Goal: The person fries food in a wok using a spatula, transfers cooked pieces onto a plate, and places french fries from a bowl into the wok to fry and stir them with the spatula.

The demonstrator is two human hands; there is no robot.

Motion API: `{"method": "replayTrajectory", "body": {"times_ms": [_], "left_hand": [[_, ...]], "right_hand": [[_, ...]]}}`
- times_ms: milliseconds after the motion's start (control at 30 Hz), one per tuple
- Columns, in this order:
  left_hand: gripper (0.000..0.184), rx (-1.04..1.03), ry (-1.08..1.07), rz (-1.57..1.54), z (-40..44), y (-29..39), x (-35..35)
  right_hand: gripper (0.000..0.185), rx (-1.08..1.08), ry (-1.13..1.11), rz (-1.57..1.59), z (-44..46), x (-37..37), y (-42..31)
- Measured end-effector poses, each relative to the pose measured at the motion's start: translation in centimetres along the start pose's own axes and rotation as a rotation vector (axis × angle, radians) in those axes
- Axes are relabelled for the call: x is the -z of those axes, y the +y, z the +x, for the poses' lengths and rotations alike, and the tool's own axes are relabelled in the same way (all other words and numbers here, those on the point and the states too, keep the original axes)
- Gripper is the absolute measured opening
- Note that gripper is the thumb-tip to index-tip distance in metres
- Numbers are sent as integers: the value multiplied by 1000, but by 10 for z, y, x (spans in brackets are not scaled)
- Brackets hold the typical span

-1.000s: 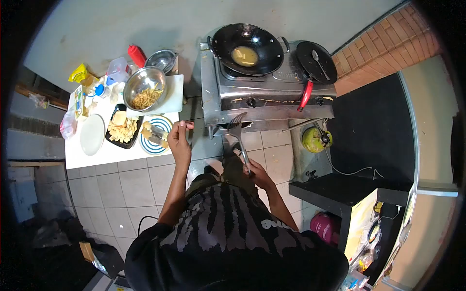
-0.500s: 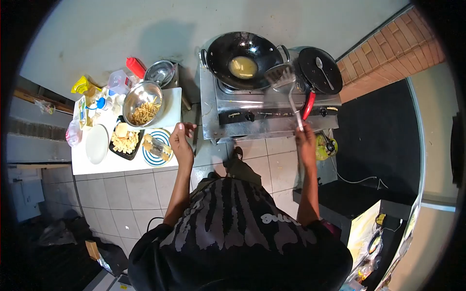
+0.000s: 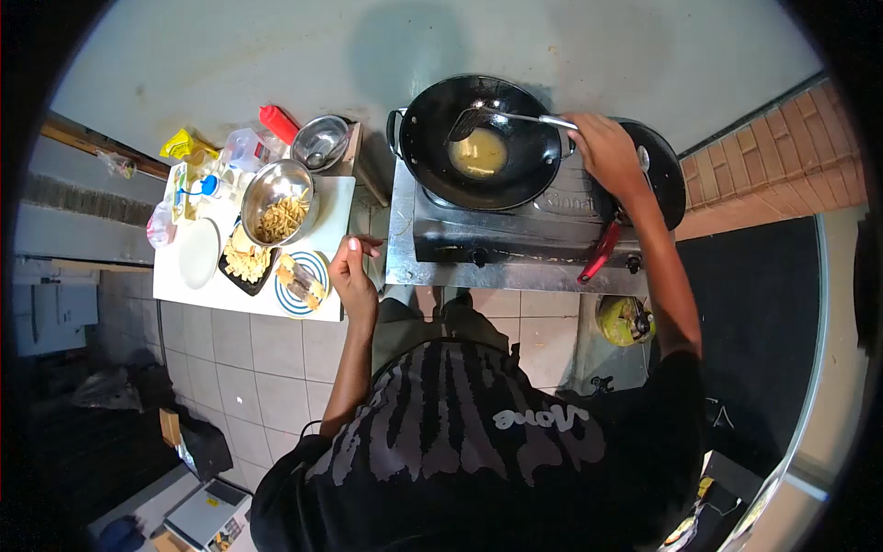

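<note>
My right hand (image 3: pixel 607 156) is closed round the handle of a slotted spatula (image 3: pixel 515 116), above the right rim of the black wok (image 3: pixel 529 170). The spatula's slotted head is inside the wok, near the upper edge of a pool of yellowish oil (image 3: pixel 480 158). Whether its tip touches the oil I cannot tell. My left hand (image 3: pixel 355 276) is raised beside the white table, palm partly turned up, with its fingers loosely apart and nothing in them. Nearest to it is a blue-ringed plate (image 3: pixel 319 267) bearing a clear container and pale food pieces.
Under the wok stands a metal gas stove (image 3: pixel 441 241). A black pan (image 3: pixel 664 170) with a red handle (image 3: pixel 602 253) sits at right, partly behind my arm. On the table (image 3: pixel 184 285) are a steel bowl (image 3: pixel 303 207) of strips, a black tray (image 3: pixel 246 287) and a red bottle (image 3: pixel 278 121).
My right hand has moved up and left from in front of the stove, bringing the spatula's head into the wok. My left hand keeps nearly the same pose. The camera view has shifted slightly.
</note>
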State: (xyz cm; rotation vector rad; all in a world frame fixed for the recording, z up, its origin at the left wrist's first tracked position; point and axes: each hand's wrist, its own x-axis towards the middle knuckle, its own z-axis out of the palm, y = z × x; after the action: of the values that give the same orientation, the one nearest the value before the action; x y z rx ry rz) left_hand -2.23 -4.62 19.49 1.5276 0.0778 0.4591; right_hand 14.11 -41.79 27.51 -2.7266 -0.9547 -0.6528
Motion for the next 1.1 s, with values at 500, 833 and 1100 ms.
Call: {"method": "replayTrajectory", "body": {"times_ms": [500, 833, 1100], "left_hand": [[38, 5, 161, -4, 12, -1, -15], [43, -29, 126, -51, 31, -8, -21], [41, -21, 111, -41, 36, -6, -21]], "right_hand": [[25, 111, -222, -29, 72, -97, 63], [25, -20, -472, -10, 56, -91, 77], [25, -24, -493, -7, 37, -72, 65]]}}
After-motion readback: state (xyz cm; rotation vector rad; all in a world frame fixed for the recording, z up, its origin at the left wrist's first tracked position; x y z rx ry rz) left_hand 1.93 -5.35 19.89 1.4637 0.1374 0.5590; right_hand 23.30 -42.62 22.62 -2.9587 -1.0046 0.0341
